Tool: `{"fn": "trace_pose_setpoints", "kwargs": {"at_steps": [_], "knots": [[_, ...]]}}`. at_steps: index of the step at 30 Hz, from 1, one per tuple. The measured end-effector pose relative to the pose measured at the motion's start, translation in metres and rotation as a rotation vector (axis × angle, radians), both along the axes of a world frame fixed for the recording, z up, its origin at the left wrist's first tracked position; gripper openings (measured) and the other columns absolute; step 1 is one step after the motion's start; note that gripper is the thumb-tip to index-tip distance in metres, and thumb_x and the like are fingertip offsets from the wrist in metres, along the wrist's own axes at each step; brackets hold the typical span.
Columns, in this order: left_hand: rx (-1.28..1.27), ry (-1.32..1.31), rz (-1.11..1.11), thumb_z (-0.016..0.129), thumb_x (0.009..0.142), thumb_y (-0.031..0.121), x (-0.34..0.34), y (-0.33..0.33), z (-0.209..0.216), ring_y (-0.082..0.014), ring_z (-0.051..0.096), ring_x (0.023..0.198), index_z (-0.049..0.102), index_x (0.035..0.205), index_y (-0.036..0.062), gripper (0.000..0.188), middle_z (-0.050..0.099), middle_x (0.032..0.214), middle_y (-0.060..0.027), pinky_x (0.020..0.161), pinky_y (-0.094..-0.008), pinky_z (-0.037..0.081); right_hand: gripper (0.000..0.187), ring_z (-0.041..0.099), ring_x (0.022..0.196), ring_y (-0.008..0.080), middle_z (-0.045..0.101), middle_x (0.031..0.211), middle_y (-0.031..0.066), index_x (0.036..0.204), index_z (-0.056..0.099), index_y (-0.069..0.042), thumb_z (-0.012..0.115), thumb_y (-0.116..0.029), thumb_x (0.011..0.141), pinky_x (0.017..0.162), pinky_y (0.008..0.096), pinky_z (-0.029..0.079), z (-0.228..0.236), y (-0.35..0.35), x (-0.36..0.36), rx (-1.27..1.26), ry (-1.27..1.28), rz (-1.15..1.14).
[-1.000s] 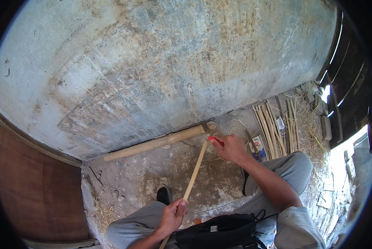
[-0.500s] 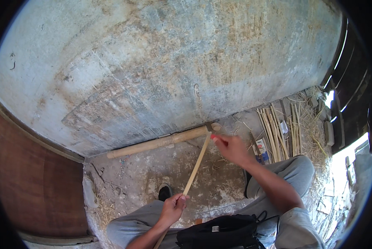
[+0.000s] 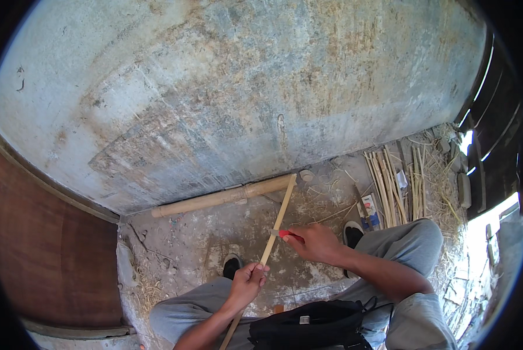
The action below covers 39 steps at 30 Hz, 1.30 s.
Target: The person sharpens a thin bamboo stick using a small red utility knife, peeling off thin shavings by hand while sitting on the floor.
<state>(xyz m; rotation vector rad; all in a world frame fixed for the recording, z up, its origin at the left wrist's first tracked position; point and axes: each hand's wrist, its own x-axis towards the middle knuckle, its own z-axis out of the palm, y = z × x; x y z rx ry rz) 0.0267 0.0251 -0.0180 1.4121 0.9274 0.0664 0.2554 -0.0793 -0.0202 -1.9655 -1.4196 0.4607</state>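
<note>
L hand: my fingers are curled in, thumb pressed on top, clamped on the strip; no gap that I can see.
R hand: my fingers are wrapped tight round the knife's red handle; undersides hidden, so can't tell how each fingertip sits.
Strip: pale, long, slanting from btm by my L forearm up thru my L grip to a far tip at the pole's R end, as seen from above.
Knife: handle mostly in my R fist, short grey blade across the strip, approx midway btwn L hand & far tip.
Pole: thick, on the floor along the wall.
Sticks: bunched on the floor to my R, well apart from both hands.
Bag: black, at my lap, R of the strip's lower end.
</note>
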Motion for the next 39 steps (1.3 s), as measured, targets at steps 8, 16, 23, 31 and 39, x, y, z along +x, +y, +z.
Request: {"fn": "trace_pose_setpoints", "kwargs": {"at_steps": [8, 16, 23, 31, 39], "knots": [[0.081, 0.009, -0.040, 0.046, 0.107, 0.020, 0.003, -0.003, -0.004, -0.0051, 0.043, 0.059, 0.062, 0.102, 0.0002, 0.026, 0.052, 0.067, 0.0013, 0.053, -0.0241, 0.036, 0.029, 0.067, 0.065, 0.0372, 0.069, 0.075, 0.0172, 0.101, 0.071, -0.005, 0.063, -0.033, 0.095, 0.058, 0.0474, 0.052, 0.000, -0.003, -0.007, 0.050, 0.022, 0.043], [0.164, -0.072, -0.049, 0.047, 0.107, 0.021, 0.000, -0.008, -0.004, -0.0057, 0.042, 0.059, 0.061, 0.101, -0.0001, 0.026, 0.050, 0.067, 0.0009, 0.054, -0.0243, 0.036, 0.032, 0.068, 0.068, 0.0378, 0.071, 0.078, 0.0161, 0.102, 0.070, -0.007, 0.060, -0.036, 0.097, 0.059, 0.0478, 0.054, -0.005, 0.001, -0.007, 0.057, -0.051, 0.024], [0.241, -0.011, -0.067, 0.048, 0.107, 0.022, -0.004, -0.013, 0.000, -0.0068, 0.047, 0.060, 0.062, 0.100, -0.0013, 0.028, 0.052, 0.065, -0.0009, 0.056, -0.0259, 0.041, 0.027, 0.067, 0.063, 0.0352, 0.068, 0.073, 0.0132, 0.096, 0.072, -0.005, 0.065, -0.031, 0.093, 0.055, 0.0455, 0.052, 0.001, 0.003, 0.010, 0.122, -0.043, -0.081], [0.262, -0.062, -0.097, 0.046, 0.108, 0.021, -0.007, -0.017, 0.007, -0.0037, 0.040, 0.060, 0.061, 0.102, 0.0011, 0.025, 0.048, 0.068, 0.0027, 0.053, -0.0219, 0.033, 0.028, 0.066, 0.061, 0.0362, 0.067, 0.068, 0.0155, 0.095, 0.072, -0.006, 0.065, -0.033, 0.093, 0.055, 0.0463, 0.052, -0.002, 0.008, 0.023, 0.145, -0.086, -0.132], [0.279, -0.002, -0.080, 0.049, 0.106, 0.020, -0.009, -0.016, 0.003, -0.0064, 0.049, 0.059, 0.064, 0.099, -0.0014, 0.027, 0.055, 0.064, -0.0018, 0.055, -0.0262, 0.042, 0.030, 0.066, 0.059, 0.0372, 0.067, 0.066, 0.0161, 0.096, 0.072, -0.007, 0.064, -0.035, 0.094, 0.054, 0.0473, 0.053, -0.004, 0.009, 0.024, 0.164, -0.088, -0.126]]}}
